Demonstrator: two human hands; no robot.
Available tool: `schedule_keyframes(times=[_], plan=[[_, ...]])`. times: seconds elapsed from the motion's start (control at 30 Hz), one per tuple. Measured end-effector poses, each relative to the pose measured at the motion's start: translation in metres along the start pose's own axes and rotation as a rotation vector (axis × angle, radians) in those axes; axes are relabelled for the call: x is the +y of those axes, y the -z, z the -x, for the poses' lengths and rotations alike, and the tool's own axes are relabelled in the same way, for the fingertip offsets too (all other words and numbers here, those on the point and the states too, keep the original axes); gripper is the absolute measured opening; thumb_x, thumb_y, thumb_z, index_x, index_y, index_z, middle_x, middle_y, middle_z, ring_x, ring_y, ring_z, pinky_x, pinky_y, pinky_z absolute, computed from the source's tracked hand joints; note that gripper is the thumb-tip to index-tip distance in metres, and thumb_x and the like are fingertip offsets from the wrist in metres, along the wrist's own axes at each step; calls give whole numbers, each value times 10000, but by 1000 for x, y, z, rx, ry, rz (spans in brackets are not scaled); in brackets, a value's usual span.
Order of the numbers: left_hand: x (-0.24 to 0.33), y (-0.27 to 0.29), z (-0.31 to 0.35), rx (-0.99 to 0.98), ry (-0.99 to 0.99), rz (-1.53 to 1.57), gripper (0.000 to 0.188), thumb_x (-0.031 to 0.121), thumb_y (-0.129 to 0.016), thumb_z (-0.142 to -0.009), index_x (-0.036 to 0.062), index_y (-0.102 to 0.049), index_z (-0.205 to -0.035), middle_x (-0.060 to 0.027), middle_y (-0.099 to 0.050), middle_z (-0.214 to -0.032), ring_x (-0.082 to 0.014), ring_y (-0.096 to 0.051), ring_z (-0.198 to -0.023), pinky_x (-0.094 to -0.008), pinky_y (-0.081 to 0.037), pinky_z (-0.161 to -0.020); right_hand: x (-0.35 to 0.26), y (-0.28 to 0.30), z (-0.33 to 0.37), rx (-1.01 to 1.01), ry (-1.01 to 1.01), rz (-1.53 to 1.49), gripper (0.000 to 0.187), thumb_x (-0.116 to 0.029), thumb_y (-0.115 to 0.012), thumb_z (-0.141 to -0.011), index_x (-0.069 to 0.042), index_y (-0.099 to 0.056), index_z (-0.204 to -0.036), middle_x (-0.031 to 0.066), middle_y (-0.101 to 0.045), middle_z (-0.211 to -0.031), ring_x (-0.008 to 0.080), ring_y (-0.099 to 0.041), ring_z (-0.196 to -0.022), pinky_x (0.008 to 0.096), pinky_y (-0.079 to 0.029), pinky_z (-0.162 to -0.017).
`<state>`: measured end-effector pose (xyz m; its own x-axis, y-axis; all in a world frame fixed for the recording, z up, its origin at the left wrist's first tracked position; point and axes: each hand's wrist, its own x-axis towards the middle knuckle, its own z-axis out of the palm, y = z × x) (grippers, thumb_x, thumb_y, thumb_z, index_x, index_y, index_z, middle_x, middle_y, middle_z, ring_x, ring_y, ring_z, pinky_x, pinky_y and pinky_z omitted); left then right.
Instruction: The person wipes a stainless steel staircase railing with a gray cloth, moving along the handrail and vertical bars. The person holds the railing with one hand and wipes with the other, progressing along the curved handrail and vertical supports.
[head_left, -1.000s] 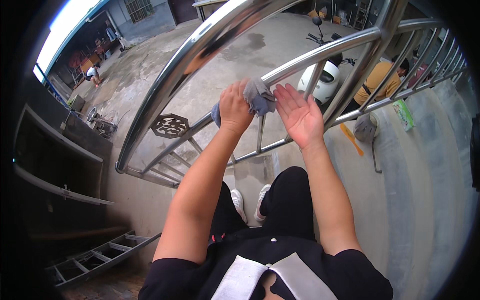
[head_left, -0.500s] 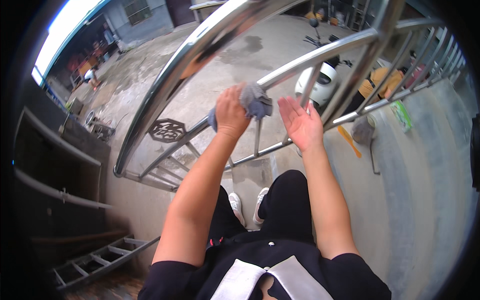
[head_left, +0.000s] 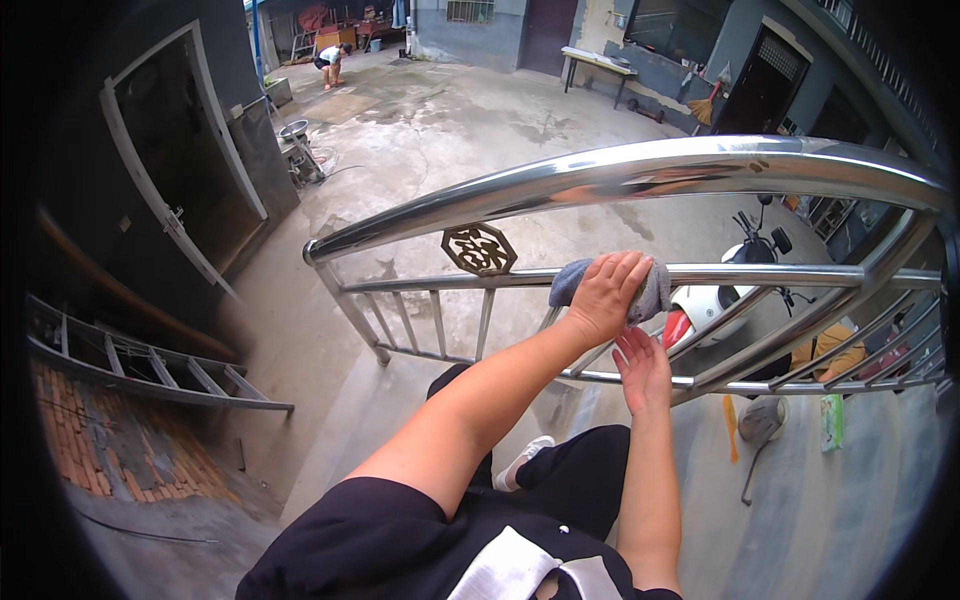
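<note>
The left hand [head_left: 598, 300] is curled around a grey-blue cloth [head_left: 655, 293], gripping it against the middle rail [head_left: 765, 275] of a shiny metal railing, so that the cloth lies over the bar with a bunched end showing on each side of the fingers. The right hand [head_left: 645, 372] is held open just below, palm turned up, the fingers loosely spread and reaching toward the hanging edge of the cloth; it grips nothing, and whether its fingertips touch the cloth cannot be told. Above the cloth, the thick top rail [head_left: 560, 190] arches across, and to its left an eight-sided ornament [head_left: 479, 250] sits between the two rails. Behind the railing stands a white scooter [head_left: 698, 302], partly hidden by bars, with a person in a yellow top [head_left: 833, 352] near it. An orange tool [head_left: 731, 430] and a green packet [head_left: 832, 422] lie to the right of the right hand.
</note>
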<state>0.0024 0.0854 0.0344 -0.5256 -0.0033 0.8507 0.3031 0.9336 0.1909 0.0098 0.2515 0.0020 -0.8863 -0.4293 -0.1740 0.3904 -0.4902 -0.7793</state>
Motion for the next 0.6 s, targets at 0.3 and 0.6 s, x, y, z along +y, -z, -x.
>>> schedule_keyframes(times=[0.3, 0.6], plan=[[47, 29, 53, -122, 244, 240, 822, 32, -658, -629, 11, -381, -1403, -200, -289, -1512, -379, -242, -1427, -513, -192, -1164, 12, -14, 20, -301, -141, -269, 732, -572, -489, -928, -34, -387, -1415, 120, -431, -1455, 264, -407, -1344, 410, -335, -1105], [64, 25, 46, -419, -26, 634, 758, 224, -684, -702, 36, -411, -1384, -235, -388, -1432, -413, -299, -1388, -517, -214, -1160, -25, 33, 34, -2, 7, -39, 421, -273, -559, -959, -40, -507, -1306, 108, -572, -1293, 250, -565, -1174, 402, -434, -1024]])
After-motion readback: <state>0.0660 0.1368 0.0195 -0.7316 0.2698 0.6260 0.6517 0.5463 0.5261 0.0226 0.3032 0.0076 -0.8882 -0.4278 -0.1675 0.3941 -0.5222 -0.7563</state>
